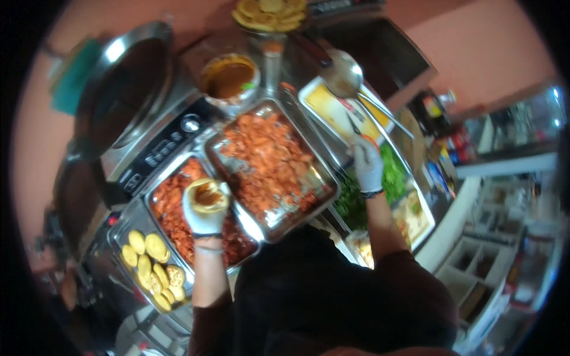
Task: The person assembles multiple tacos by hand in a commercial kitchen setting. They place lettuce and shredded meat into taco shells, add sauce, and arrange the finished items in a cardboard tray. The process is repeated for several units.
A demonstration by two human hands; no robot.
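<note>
My left hand (203, 223), in a white glove, holds up a round split bun (221, 205) with brown sauce or filling in its opening. The bun is above a steel tray of red-brown chopped meat (169, 204). Over on the right, my gloved right hand (368, 168) has its fingers closed around a slim utensil (354, 123) with a dark, narrow end; blur hides its exact kind. That hand is above chopped green leaves (392, 171), beside a white tray with yellow contents (320, 102).
A larger meat tray (270, 160) stands between my hands. Round flat buns (144, 268) fill a tray at left. Behind are a sauce pot (228, 80), a large pan (127, 89), a ladle (343, 74) and a plate of stacked breads (270, 15).
</note>
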